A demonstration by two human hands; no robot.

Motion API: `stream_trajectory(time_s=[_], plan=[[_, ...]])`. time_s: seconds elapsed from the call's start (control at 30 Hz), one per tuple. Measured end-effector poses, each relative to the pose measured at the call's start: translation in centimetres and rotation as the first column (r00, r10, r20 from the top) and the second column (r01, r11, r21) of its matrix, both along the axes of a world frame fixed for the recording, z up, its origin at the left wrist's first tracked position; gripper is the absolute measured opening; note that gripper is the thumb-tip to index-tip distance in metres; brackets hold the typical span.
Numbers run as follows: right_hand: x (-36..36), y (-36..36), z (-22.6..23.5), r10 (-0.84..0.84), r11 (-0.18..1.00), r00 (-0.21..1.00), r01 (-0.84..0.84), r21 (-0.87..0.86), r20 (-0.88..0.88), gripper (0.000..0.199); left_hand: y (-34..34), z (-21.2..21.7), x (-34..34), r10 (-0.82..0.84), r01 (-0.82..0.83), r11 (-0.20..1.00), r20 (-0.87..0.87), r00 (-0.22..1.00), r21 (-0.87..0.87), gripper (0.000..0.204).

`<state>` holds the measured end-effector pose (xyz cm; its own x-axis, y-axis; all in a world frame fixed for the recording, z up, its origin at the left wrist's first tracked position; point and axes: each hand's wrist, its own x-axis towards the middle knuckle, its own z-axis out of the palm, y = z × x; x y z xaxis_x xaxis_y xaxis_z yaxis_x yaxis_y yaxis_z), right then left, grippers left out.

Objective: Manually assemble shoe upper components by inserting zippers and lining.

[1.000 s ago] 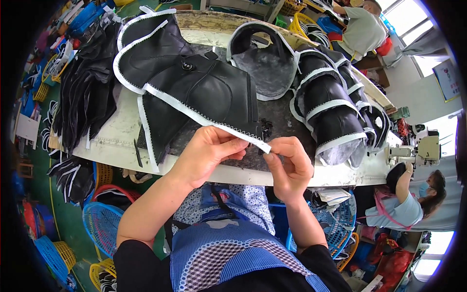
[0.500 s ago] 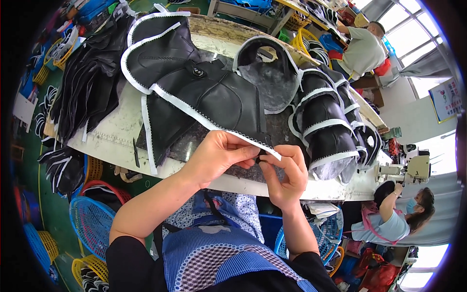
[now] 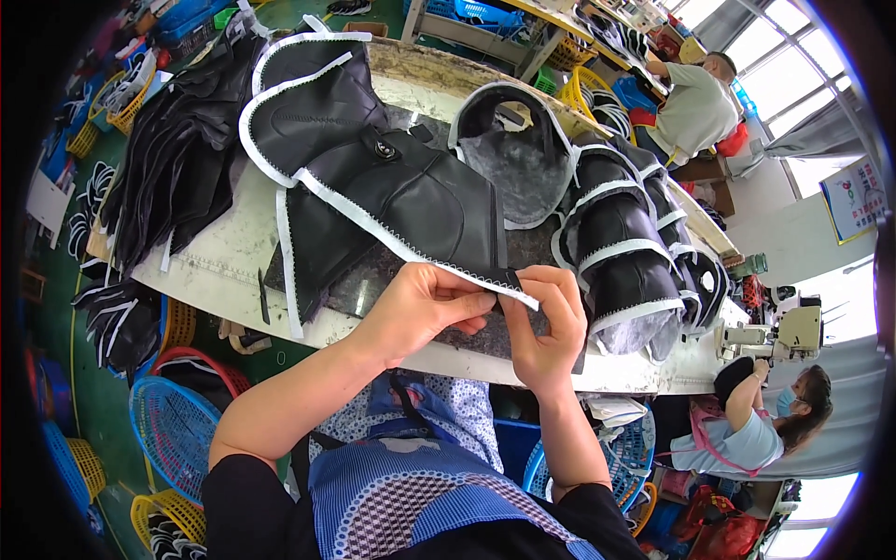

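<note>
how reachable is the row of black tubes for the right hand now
Probably yes: the right hand has a seemingly free way to the row of black tubes, though its fingers appear to pinch the white-edged black piece.

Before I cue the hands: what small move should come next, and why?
Perhaps have the right hand fold the white trim's tip under: it appears to jut past the corner of the black piece, and the left hand pinches the edge beside it.
</note>
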<state>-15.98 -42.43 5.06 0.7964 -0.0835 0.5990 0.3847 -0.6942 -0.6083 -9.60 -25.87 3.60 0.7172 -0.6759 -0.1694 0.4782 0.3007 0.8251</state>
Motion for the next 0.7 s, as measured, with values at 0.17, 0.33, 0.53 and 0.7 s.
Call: stream_trajectory(time_s=[0.17,0.33,0.53,0.7], plan=[[0.5,0.3,-0.3,0.066,0.979,0.994,-0.049,0.199,-0.083,0.015,0.4,-0.9,0.1,-0.047,0.048,0.998,0.007,0.999,-0.032,0.019],[0.3,0.3,-1.0,0.134,0.912,0.98,-0.065,0.404,-0.145,0.013,-0.9,-2.1,-0.4,0.043,-0.039,0.997,0.063,0.997,-0.061,0.017],[0.2,1.0,-0.5,0.205,0.812,0.974,-0.117,0.572,-0.093,0.014,1.0,0.0,0.1,0.008,-0.013,0.999,0.115,0.993,0.045,0.015],[3.1,-0.2,0.0,0.218,0.731,0.95,-0.007,0.682,-0.225,0.048,3.2,11.8,4.7,0.27,-0.135,0.953,0.553,0.788,-0.272,0.016]])
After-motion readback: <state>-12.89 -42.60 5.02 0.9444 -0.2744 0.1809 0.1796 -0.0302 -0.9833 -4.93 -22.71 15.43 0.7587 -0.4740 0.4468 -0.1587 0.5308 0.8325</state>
